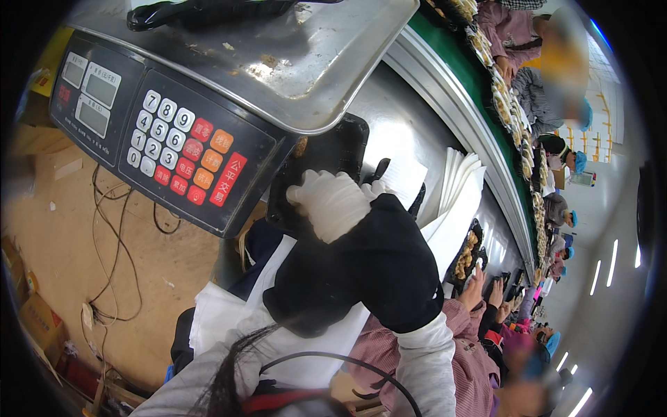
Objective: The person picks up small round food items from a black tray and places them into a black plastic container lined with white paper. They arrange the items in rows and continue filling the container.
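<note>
Both my hands wear white gloves, with black cloth covers over the forearms. My left hand [333, 206] lies over a black plastic tray [350, 143] at the scale's right edge; its fingers are curled, and whether they grip anything is hidden. My right hand [376, 188] is just beside it, mostly behind its black sleeve, near a white sheet [404, 174] and another black item. A small brown piece [300, 147] shows in the tray by the scale. The digital price scale [172, 140] has a metal pan [318, 99] bearing crumbs and a black plastic item [208, 13].
White folded cloth [458, 182] lies right of my hands, with a black tray of brown food pieces [466, 253] beyond. A green conveyor belt [443, 47] carries many trays. Co-workers sit along both sides, one close at my right. Cables [125, 260] lie on the floor.
</note>
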`<state>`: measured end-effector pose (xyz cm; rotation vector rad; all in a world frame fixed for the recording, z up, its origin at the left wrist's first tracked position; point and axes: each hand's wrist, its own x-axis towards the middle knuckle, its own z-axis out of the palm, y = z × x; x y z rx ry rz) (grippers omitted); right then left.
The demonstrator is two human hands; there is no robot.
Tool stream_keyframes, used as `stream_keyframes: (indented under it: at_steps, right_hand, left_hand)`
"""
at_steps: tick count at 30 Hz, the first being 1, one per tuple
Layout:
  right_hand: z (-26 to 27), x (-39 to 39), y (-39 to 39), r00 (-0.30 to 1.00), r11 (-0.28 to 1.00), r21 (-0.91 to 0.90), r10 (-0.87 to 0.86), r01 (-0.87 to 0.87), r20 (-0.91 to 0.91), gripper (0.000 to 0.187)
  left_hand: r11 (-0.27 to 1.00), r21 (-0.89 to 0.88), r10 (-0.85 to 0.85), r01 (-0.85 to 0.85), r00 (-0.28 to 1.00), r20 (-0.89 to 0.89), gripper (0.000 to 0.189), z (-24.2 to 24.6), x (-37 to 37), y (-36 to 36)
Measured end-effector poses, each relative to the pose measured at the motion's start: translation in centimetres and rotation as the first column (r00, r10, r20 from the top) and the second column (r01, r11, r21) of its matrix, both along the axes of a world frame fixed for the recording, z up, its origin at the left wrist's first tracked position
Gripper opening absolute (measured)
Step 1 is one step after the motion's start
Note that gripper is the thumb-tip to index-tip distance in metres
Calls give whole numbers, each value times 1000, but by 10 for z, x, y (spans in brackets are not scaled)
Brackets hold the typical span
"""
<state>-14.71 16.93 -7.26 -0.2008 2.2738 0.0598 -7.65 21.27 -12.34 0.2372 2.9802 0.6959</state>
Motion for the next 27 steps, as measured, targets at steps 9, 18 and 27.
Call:
stream_keyframes:
  at_steps: [9, 18, 27]
  right_hand:
    - [20, 34, 58, 640, 587, -757, -705, 287, -304, 26]
    - [-25, 113, 146, -39, 124, -923, -988, 364, -148, 25]
    - [-49, 144, 151, 113, 333, -845, -942, 418, -315, 21]
  left_hand:
    - [998, 26, 58, -56, 995, -80, 10, -3, 7, 3]
    - [911, 227, -360, 344, 932, 32, 18, -1, -15, -28]
    - [813, 391, -425, 432, 899, -110, 17, -12, -14, -31]
